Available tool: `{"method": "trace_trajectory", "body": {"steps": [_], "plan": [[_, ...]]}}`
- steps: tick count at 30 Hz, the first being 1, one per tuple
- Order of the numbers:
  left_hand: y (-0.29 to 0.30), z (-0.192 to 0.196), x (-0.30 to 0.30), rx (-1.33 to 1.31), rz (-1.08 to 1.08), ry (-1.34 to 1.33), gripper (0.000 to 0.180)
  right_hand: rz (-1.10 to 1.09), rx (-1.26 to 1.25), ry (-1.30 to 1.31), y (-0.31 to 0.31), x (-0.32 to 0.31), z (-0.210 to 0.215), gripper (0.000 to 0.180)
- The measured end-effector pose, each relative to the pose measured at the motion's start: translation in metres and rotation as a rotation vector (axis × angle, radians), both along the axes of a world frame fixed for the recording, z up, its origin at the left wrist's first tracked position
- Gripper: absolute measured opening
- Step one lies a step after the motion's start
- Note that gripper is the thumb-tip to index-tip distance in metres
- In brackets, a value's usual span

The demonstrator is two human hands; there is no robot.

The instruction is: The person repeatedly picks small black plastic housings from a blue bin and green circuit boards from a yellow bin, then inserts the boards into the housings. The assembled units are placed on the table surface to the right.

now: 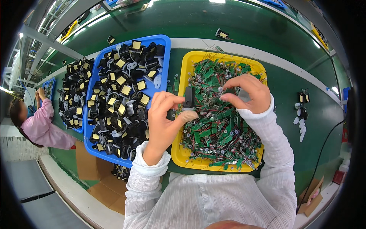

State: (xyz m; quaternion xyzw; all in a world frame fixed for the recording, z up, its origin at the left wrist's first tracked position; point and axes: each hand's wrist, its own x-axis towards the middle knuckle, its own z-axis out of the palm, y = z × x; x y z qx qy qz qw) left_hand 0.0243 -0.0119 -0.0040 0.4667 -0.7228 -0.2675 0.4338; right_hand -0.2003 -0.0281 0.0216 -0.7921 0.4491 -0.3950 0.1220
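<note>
Pinching a black plastic housing [188, 96]: left hand [164, 118] — right hand [249, 93] curls above wired green circuit boards [225, 139], hold unclear.

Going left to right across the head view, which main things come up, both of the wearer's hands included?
Co-worker in pink, large blue tray of black-and-cream parts, left hand holding a black piece, right hand, loose pale pieces.
</note>
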Motion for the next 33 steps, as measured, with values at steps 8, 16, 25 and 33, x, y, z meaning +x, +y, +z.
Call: {"method": "trace_trajectory", "body": {"steps": [8,16,25,33], "plan": [[-0.001,-0.004,-0.011,-0.09,-0.049,0.008,0.032,0.216,0.363,-0.278,0.022,0.021,-0.003,0.007],[0.004,-0.002,-0.019,-0.123,-0.128,0.048,0.032,0.154,0.236,-0.172,0.027,0.03,-0.01,0.005],[0.008,-0.003,-0.02,-0.077,-0.151,0.219,0.026,0.186,0.304,-0.264,0.03,0.033,-0.009,0.005],[0.011,-0.002,-0.02,-0.023,-0.183,0.31,0.018,0.203,0.32,-0.251,0.031,0.034,-0.012,0.006]]}}
